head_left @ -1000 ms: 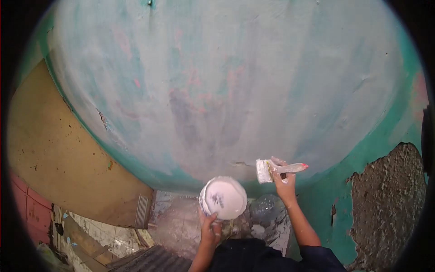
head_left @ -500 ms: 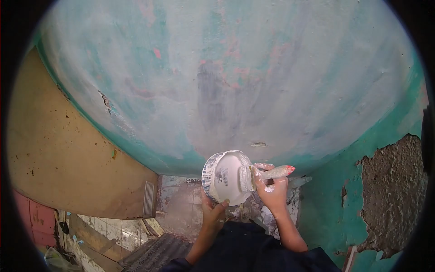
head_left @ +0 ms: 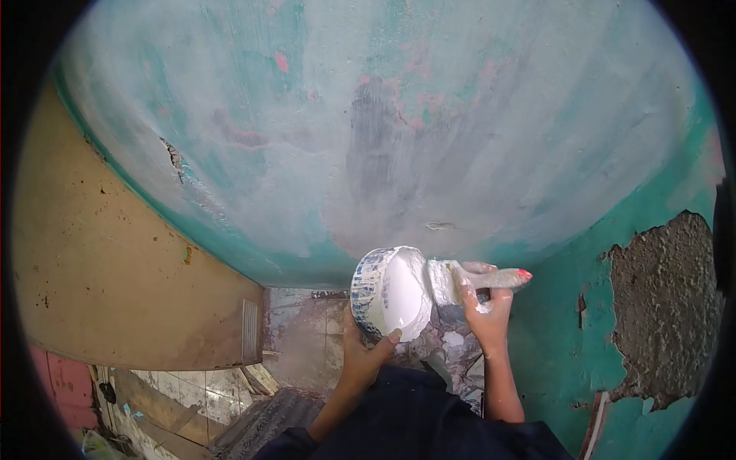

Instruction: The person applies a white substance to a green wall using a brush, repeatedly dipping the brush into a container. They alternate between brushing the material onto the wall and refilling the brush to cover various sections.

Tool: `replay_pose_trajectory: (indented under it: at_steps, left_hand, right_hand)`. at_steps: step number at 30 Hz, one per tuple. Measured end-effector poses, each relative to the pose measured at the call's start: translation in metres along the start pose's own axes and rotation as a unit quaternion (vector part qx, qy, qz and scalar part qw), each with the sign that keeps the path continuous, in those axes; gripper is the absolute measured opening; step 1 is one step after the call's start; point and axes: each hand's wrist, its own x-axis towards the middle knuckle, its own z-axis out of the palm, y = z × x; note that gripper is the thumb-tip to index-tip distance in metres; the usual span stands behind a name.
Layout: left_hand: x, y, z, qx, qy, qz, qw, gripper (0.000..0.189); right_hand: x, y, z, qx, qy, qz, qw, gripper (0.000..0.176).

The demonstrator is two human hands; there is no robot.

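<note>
Paint (head_left: 405, 295), white and smooth, lies in the round bowl (head_left: 367, 287) my left grip (head_left: 363, 356) clamps, thumb at the rim; blue marks, too blurred to read, streak its side. My right grip (head_left: 488, 312) is closed around a flat brush (head_left: 444, 283) with 1 red handle tip, its paint-caked head just beside the bowl. A patchy grey-green wall (head_left: 475, 169) stands beyond.
</note>
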Motion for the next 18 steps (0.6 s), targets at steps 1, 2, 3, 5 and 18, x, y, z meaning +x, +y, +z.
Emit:
replay_pose_trajectory:
  at_steps: [1, 2, 3, 5, 18]
  left_hand:
    - [-0.001, 0.001, 0.0, -0.003, -0.003, -0.001, 1.0, 0.075]
    - [-0.002, 0.004, 0.0, 0.018, -0.019, -0.004, 1.0, 0.074]
    - [-0.002, 0.006, 0.001, 0.038, -0.035, -0.006, 0.999, 0.074]
    - [-0.004, 0.009, 0.004, 0.033, -0.044, -0.008, 0.998, 0.074]
    - [-0.004, 0.028, 0.009, 0.041, -0.093, 0.021, 0.995, 0.073]
  right_hand:
    - [0.004, 0.003, -0.003, -0.062, -0.015, -0.089, 0.994, 0.018]
    - [0.005, 0.002, -0.004, -0.066, -0.013, -0.089, 0.994, 0.018]
    - [0.007, -0.003, -0.006, -0.082, -0.031, -0.082, 0.993, 0.017]
    - [0.014, -0.019, -0.008, -0.115, -0.054, -0.088, 0.988, 0.018]
    - [0.016, -0.026, -0.003, -0.247, -0.097, -0.178, 0.948, 0.015]
